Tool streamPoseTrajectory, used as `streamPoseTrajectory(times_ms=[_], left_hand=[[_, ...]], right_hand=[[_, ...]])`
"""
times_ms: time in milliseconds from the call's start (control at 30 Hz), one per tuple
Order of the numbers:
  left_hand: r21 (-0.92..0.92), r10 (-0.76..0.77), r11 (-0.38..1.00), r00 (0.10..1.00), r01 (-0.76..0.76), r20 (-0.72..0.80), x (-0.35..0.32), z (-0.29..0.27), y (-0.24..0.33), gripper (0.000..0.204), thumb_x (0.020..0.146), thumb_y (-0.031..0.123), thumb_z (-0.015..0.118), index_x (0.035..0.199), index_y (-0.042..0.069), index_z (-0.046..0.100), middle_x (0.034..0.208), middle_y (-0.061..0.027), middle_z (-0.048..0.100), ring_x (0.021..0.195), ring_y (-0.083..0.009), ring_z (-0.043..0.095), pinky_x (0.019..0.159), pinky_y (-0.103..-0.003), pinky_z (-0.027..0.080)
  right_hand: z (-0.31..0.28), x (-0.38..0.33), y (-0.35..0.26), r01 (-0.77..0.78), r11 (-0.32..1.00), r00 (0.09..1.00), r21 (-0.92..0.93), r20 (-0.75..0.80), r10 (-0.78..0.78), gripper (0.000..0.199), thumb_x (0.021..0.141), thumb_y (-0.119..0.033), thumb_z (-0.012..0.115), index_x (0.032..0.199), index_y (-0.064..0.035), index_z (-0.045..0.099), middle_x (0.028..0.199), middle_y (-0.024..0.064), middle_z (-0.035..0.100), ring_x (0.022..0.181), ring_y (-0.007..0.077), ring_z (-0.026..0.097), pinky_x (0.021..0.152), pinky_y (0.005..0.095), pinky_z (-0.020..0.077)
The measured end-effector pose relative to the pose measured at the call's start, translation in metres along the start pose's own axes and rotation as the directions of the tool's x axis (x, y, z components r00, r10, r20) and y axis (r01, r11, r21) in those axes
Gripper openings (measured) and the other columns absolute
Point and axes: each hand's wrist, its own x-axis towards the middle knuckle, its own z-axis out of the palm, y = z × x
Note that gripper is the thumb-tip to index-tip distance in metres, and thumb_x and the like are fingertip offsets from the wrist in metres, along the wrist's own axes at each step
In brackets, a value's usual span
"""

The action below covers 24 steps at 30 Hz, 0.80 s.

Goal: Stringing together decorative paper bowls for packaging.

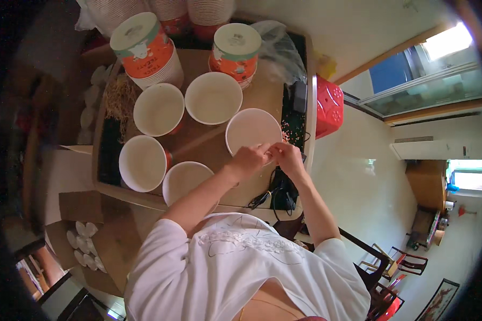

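Observation:
My left hand (250,161) and my right hand (287,159) meet over the near right rim of a white paper tub (251,128). The fingers of both are pinched close together, and whatever lies between them is too small or hidden to make out. More open white tubs stand to the left: one (214,98) just behind, another (159,109) beyond it, one (143,163) at the far left and one (187,182) partly covered by my left forearm. The visible insides look plain white.
Two stacks of tubs with orange printed sides, an upturned one (136,32) and another (236,43), stand at the back. Pale shredded straw (120,99) lies left. Black cables (273,190) and a red plastic container (328,106) are right. A cardboard box (110,230) with white rolls sits lower left.

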Motion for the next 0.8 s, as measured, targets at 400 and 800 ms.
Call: streamPoseTrajectory(times_ms=[400,800], left_hand=[[-0.317,-0.237,0.903,0.951,0.291,0.198,0.010,-0.008,0.000,0.016,0.080,0.023,0.063,0.083,0.008,0.059,0.091,-0.0092,0.052,0.084,-0.0286,0.057,0.071,-0.042,0.048],[-0.745,-0.402,0.347,0.808,0.570,0.431,0.012,-0.002,-0.015,0.015,0.083,0.016,0.061,0.081,0.001,0.062,0.066,-0.0018,0.059,0.056,-0.0105,0.054,0.051,-0.026,0.044]], right_hand=[[0.017,-0.014,0.003,0.100,0.990,0.962,0.098,-0.264,-0.071,0.008,0.078,-0.006,0.064,0.085,-0.0015,0.063,0.094,0.0105,0.053,0.074,0.0221,0.059,0.063,0.0294,0.0487],[0.041,-0.030,0.010,0.118,0.960,0.891,0.255,-0.453,0.011,0.007,0.082,-0.003,0.062,0.079,0.0008,0.057,0.087,0.0054,0.048,0.076,0.0149,0.050,0.062,0.0239,0.0419]])
